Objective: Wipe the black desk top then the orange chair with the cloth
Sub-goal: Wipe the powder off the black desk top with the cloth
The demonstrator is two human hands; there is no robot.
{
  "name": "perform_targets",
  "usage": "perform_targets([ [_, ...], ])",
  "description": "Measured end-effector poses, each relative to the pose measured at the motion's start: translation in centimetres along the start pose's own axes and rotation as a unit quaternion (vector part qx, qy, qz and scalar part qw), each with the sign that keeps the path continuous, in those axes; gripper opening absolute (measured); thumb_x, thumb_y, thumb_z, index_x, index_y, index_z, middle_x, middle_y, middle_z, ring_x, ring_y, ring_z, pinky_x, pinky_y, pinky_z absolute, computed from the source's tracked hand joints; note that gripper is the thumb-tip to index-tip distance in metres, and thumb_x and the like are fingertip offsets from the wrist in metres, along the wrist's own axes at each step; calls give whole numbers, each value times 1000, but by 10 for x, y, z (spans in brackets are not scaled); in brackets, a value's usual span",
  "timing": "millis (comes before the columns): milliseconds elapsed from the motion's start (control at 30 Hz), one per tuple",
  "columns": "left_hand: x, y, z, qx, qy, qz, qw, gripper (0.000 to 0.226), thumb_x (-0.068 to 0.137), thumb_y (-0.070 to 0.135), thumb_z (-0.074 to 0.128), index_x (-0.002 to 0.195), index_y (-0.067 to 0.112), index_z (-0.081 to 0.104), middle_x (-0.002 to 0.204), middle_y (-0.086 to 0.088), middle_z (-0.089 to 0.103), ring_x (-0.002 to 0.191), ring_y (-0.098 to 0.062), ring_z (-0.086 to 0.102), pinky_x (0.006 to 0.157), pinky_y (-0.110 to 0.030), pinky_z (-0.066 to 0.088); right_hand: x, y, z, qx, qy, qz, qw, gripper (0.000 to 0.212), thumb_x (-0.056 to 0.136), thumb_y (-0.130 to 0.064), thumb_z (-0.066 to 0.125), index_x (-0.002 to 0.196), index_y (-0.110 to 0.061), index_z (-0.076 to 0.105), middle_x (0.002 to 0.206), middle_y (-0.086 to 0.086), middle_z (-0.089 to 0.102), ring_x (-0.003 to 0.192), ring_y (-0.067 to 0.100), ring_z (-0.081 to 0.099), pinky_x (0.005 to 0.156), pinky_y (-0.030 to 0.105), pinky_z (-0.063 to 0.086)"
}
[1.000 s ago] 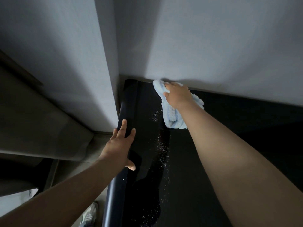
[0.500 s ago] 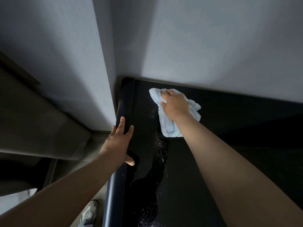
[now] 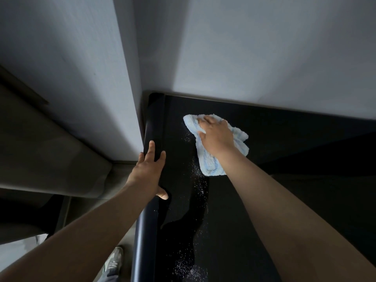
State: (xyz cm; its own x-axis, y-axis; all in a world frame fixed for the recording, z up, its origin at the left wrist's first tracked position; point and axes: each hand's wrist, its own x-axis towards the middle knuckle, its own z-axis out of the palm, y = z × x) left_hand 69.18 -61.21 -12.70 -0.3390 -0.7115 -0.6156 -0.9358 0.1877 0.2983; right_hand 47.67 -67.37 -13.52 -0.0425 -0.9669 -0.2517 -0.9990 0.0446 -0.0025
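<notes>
The fingers (image 3: 206, 120) of the right hand (image 3: 216, 137) lie flat and close together on the light blue cloth (image 3: 211, 165), pressing it down onto the black desk top (image 3: 295, 180) and not closing around it. This seems the sensible way to wipe, because a flat palm spreads the pressure over more of the fabric. The cloth is near the far left corner of the desk top, a little away from its back edge where the grey wall (image 3: 244, 47) begins, and its loose end trails toward the near side under the wrist. The left hand (image 3: 148, 171) rests on the rounded left edge (image 3: 154, 119) of the desk top, fingers straight and slightly apart, thumb on the upper surface. I think it is there for support while the body leans forward. White specks (image 3: 200, 180) lie in a line on the desk top just left of the cloth and run to the near side, so the wiping of this surface is not finished. The orange chair is not in view. Below the left edge one shoe (image 3: 114, 261) shows on the floor.
</notes>
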Motion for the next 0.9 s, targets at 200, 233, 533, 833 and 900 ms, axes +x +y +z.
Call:
perform_targets([
  [200,1,2,0,13,-9,-6,1000,130,61,45,85,153,25,-5,153,-8,-34,147,-35,-4,112,-44,34,-18,-2,5,-3,-3,8,1000,48,100,-39,40,147,-32,31,154,-8,28,130,31,33,84,33,43],
  [233,1,2,-1,16,-10,-8,1000,131,61,46,85,153,25,-5,153,-8,-34,147,-36,-4,112,-44,34,-21,-2,6,-2,-3,8,1000,48,100,-39,40,147,-32,32,154,-8,29,130,31,33,84,33,43],
  [533,-2,4,-2,35,-6,-11,999,131,62,47,85,153,23,-6,154,-10,-32,147,-37,-1,112,-42,35,-54,-2,18,3,9,0,1000,47,100,-36,42,146,-30,35,153,-8,31,125,28,39,92,31,42],
  [833,-8,5,-5,35,-5,-4,999,128,64,45,85,153,21,-4,154,-12,-30,146,-37,0,111,-44,36,-93,-4,29,-1,29,-2,1000,50,98,-34,46,146,-30,34,151,-9,34,118,27,43,92,28,42],
  [900,-8,5,-5,39,-3,-2,999,128,64,45,84,153,22,-4,154,-12,-29,146,-36,1,110,-44,36,-100,-5,31,2,26,4,1000,50,98,-34,46,147,-31,33,151,-9,34,119,27,41,91,28,43],
])
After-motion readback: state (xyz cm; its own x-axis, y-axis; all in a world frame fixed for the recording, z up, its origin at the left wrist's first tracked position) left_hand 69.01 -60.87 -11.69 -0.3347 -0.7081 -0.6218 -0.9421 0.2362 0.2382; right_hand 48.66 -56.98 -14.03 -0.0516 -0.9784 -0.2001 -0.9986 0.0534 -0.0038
